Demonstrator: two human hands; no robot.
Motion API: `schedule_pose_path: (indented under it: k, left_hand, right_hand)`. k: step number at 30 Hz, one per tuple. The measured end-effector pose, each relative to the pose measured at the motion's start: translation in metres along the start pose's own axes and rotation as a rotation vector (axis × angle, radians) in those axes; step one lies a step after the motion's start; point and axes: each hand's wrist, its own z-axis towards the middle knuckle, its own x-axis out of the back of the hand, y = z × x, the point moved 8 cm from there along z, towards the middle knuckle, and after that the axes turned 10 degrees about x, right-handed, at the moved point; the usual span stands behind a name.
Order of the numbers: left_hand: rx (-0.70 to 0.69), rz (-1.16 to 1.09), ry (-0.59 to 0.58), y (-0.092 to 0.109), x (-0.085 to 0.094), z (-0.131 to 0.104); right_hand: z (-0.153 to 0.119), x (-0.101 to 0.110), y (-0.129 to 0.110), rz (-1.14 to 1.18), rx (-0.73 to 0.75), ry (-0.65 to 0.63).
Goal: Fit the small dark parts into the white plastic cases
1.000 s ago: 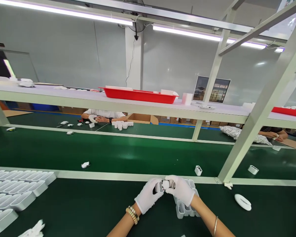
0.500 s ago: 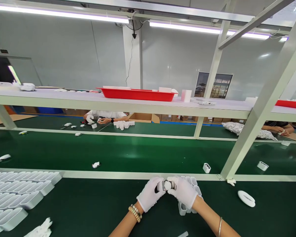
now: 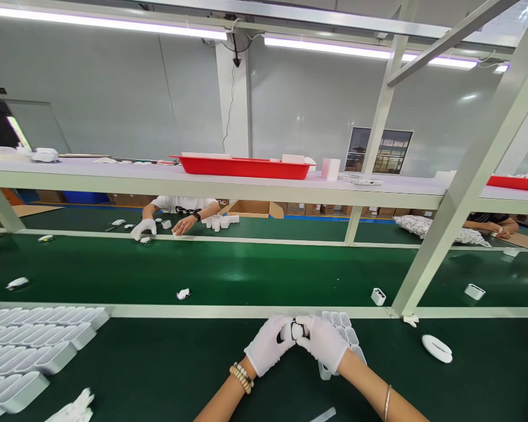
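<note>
Both my hands wear white gloves and meet over the green bench. Between their fingertips is a small white rounded part [image 3: 296, 332] with a dark gap around it. My left hand [image 3: 268, 346] grips its left side, thumb and fingers closed round it. From the right, my right hand [image 3: 326, 344] pinches the same part. Under and behind the right hand stands a cluster of white open-topped housings [image 3: 351, 336], partly covered by that hand. A narrow translucent strip [image 3: 324, 415] lies at the bottom edge.
Rows of white housings [image 3: 59, 356] stand at left, near a crumpled white glove [image 3: 74, 408]. A white oval part [image 3: 437, 349] lies at right. Beyond a pale rail, the green belt [image 3: 264, 269] carries small parts. A slanted post [image 3: 449, 193] rises at right. A co-worker's gloved hand [image 3: 144, 228] is opposite.
Parts on the belt have shifted to the right. The co-worker's hands have moved apart and toward the belt. My hands keep hold of the white part, which is turned slightly.
</note>
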Motion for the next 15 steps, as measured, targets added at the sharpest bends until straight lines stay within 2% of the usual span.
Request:
schedule_pose_path:
  k: [4, 9, 12, 15]
  left_hand:
    - [0.005, -0.017, 0.015, -0.006, 0.0, 0.0]
    - [0.044, -0.04, 0.007, -0.012, -0.003, 0.0]
    - [0.031, -0.074, -0.001, -0.008, -0.002, 0.0]
    - [-0.025, -0.142, -0.011, -0.001, -0.001, -0.002]
  right_hand:
    - [0.002, -0.001, 0.003, 0.062, 0.002, -0.001]
    - [0.017, -0.028, 0.017, 0.178, 0.068, -0.073]
    - [0.021, -0.041, 0.029, 0.218, 0.044, -0.078]
    - [0.016, -0.04, 0.034, 0.25, -0.002, -0.063]
